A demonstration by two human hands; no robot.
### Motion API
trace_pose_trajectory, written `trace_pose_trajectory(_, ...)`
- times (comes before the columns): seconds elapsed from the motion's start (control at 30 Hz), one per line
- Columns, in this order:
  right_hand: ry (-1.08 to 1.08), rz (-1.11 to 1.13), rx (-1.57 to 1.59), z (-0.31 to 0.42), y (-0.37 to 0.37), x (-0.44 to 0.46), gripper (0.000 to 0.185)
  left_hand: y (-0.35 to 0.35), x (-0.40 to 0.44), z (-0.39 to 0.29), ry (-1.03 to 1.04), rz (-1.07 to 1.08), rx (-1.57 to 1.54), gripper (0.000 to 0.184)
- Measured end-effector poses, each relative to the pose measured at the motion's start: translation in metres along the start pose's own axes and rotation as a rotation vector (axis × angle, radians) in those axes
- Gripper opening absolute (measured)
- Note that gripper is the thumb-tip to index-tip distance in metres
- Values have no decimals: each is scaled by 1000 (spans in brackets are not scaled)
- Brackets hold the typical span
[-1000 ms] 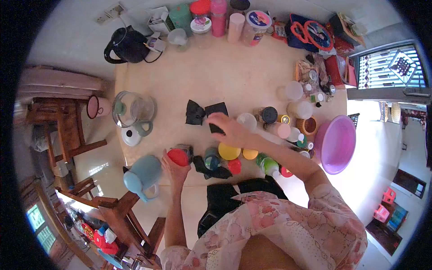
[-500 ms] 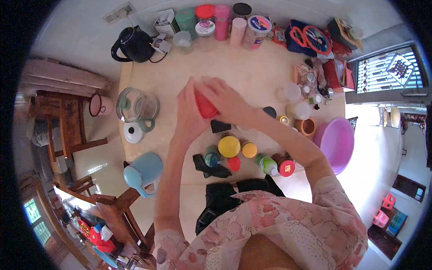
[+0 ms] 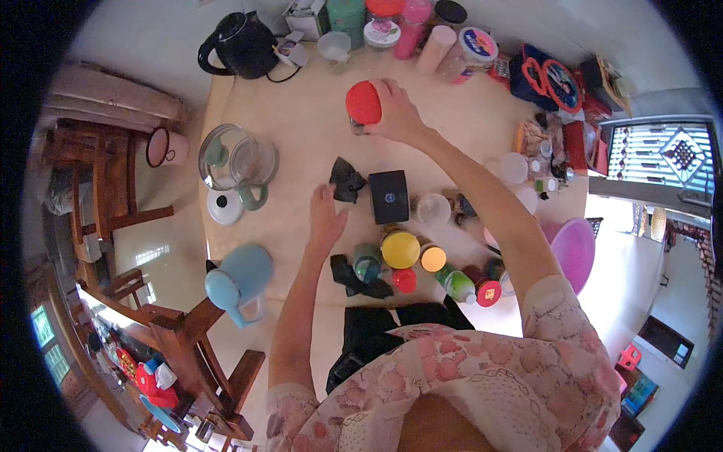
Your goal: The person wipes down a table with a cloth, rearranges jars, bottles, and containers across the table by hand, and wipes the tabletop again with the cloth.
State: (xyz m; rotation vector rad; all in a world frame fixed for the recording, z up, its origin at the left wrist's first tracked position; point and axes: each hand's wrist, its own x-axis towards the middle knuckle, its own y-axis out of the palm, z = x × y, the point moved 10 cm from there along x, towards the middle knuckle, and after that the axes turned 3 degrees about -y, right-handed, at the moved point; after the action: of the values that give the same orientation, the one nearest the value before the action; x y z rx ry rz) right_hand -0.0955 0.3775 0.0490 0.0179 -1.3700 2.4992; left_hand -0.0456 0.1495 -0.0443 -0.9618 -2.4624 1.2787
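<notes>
My right hand [image 3: 397, 113] grips a jar with a red lid [image 3: 364, 102] near the back middle of the table. Below the lid a little of the jar's clear body shows. My left hand [image 3: 327, 218] holds nothing; its fingers are apart and lie close to a crumpled black cloth [image 3: 347, 181]. Right of that cloth is a black box [image 3: 389, 197] with a small emblem. Towards me stand a yellow-lidded jar [image 3: 400, 249], a smaller jar with a yellow-orange lid [image 3: 433, 259] and a small red-lidded container [image 3: 404, 280].
A black kettle [image 3: 245, 47] and several jars line the back wall. At the left are a glass pot [image 3: 226, 157], a white lid [image 3: 224, 206] and a blue jug [image 3: 239, 282]. A purple basin [image 3: 574, 255] sits by the right edge. Another black cloth [image 3: 354, 280] lies near me.
My hands have separated. The right has carried the red-lidded jar towards the back, while the left has come down beside the black cloth. The view has shifted slightly.
</notes>
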Motion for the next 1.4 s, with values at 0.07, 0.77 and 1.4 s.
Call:
trace_pose_trajectory(0.07,6,-30,6,-4,19,18,95,21,-28,37,-40,101,49,62)
trace_pose_trajectory(0.77,229,11,20,-45,114,91,96,81,-103,138,-281,567,457,88)
trace_pose_trajectory(1.4,456,283,-215,24,80,-163,91,64,-79,136,-293,253,413,90)
